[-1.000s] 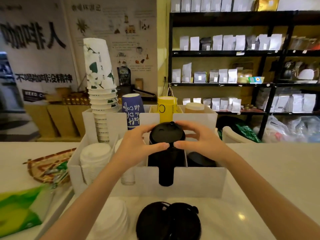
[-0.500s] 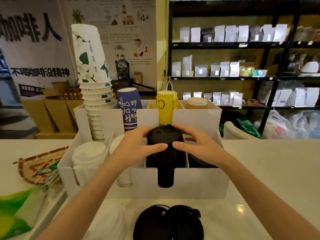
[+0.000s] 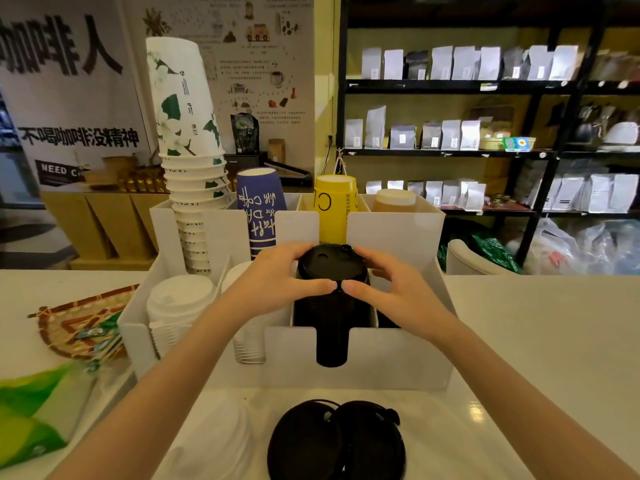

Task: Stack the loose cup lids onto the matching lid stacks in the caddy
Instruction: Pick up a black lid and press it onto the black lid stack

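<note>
A white caddy stands on the counter with lid stacks in its front slots. My left hand and my right hand both grip the top black lid of the black lid stack in the middle slot, thumbs touching at its front rim. Two white lid stacks fill the left slots, one mostly behind my left arm. Loose black lids overlap on the counter in front of the caddy. Loose white lids lie to their left.
Paper cup stacks stand in the caddy's back row: tall white floral, blue, yellow, brown. A woven tray and a green packet lie left. Dark shelving with bags stands behind.
Both hands with the black lid have pressed slightly lower onto the black stack. The thumbs have closed together at the front. The camera has tilted a little.
</note>
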`<state>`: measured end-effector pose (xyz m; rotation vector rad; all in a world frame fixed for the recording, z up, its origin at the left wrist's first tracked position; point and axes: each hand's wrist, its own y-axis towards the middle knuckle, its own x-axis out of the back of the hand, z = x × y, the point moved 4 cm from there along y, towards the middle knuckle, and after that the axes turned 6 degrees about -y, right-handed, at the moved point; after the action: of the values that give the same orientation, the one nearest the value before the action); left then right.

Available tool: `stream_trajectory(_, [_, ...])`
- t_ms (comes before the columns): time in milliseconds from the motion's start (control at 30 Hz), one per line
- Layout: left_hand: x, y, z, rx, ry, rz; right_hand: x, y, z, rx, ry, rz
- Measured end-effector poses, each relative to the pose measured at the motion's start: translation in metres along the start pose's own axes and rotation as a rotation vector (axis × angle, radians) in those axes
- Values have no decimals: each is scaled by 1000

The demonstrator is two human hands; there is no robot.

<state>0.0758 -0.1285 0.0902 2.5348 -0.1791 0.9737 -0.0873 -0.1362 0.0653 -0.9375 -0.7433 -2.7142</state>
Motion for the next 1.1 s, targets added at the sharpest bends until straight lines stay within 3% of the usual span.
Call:
stream_trajectory(433, [-2, -6, 3, 19, 46, 63, -5, -3, 7, 63, -48, -33])
stream_trajectory(533, [-5, -10, 1, -4, 147, 75, -8, -8, 4, 57, -131, -53])
stream_trajectory(667, [-9, -20, -6, -84, 344, -24, -7, -21, 8, 61, -174, -93])
stream_trajectory(833, [-2, -46, -12, -208, 223, -190, 5, -54, 5, 40, -152, -162])
stream_trajectory(967, [-2, -63, -11, -253, 169, -222, -2, -89, -8, 17, -211, 23])
stream_trajectory(1100, [-23, -77, -4, -187, 80, -45, -22, -116, -26, -26, -316, 231])
